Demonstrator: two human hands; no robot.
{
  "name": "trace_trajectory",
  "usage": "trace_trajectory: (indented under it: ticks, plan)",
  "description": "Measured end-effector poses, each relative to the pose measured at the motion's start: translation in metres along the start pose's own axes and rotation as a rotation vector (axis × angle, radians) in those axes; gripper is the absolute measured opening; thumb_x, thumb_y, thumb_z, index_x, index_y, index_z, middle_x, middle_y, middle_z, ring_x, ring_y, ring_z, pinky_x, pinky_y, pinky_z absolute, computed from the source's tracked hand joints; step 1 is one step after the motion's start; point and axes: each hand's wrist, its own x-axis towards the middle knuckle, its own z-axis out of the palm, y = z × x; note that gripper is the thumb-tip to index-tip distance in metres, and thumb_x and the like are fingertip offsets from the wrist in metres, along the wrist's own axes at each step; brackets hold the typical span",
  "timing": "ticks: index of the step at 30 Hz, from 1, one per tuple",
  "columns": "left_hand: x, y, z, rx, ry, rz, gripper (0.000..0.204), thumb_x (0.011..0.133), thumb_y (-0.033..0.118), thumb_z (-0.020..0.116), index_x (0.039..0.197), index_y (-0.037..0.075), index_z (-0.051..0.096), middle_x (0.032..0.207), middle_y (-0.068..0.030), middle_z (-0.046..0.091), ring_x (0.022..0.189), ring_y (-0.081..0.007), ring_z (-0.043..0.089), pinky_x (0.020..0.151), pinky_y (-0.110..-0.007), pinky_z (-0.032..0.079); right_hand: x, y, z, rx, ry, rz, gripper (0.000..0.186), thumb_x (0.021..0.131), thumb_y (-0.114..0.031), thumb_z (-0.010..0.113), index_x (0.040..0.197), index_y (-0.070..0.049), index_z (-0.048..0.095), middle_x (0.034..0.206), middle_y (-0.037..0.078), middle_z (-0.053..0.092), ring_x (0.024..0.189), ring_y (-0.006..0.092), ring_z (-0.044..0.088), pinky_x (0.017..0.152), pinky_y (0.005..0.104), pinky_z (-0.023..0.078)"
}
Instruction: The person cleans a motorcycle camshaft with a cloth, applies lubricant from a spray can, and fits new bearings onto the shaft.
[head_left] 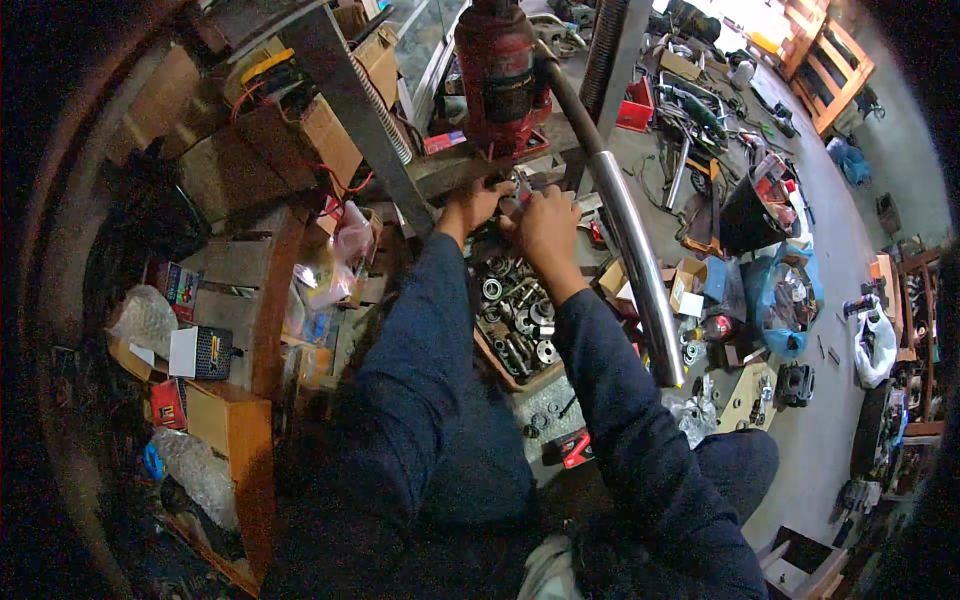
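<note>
Both my hands meet close together under a red bottle jack (497, 75) that is mounted in a steel press frame (360, 110). My left hand (474, 209) is closed, its fingertips at a small shiny metal part (521, 186). From the other side my right hand (549, 232) is closed at the same spot, knuckles up. The fingers hide most of what they hold, so its kind cannot be told. A long chrome handle (636, 265) slants from the jack past my right forearm. Below my hands sits a tray (520, 384) of bearings, gears and shafts.
Cardboard boxes (325, 140) and a wooden box (235, 420) crowd the left. At right are a black bin (750, 225), a blue plastic bag (785, 300) and a white bag (874, 350). Tools and metal parts lie about the floor; a wooden pallet (835, 65) stands far right.
</note>
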Motion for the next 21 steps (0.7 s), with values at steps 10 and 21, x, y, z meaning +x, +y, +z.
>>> trace_trajectory:
  ticks: [10,21]
  plan:
    - [-0.006,0.039,0.021,0.014,0.121,-0.038,0.053,0.085,0.032,0.074,0.129,0.007,0.058,0.128,-0.0199,0.061,0.115,-0.0398,0.058,0.097,-0.046,0.045,-0.006,0.022,-0.033,-0.047,-0.009,-0.07,0.067,0.077,-0.05,0.077,0.118,0.0,0.059,0.105,0.02,0.059,0.096,0.0389,0.058,0.082,0.0504,0.046]
    - [-0.002,-0.009,0.011,-0.142,0.062,-0.136,0.062,0.088,0.05,0.065,0.125,0.0,0.06,0.121,-0.0252,0.063,0.11,-0.0427,0.06,0.093,-0.047,0.046,-0.078,0.032,-0.264,0.044,0.2,-0.974,0.049,0.071,-0.032,0.082,0.11,-0.007,0.067,0.065,0.001,0.054,0.056,0.0166,0.055,0.052,0.0324,0.044]
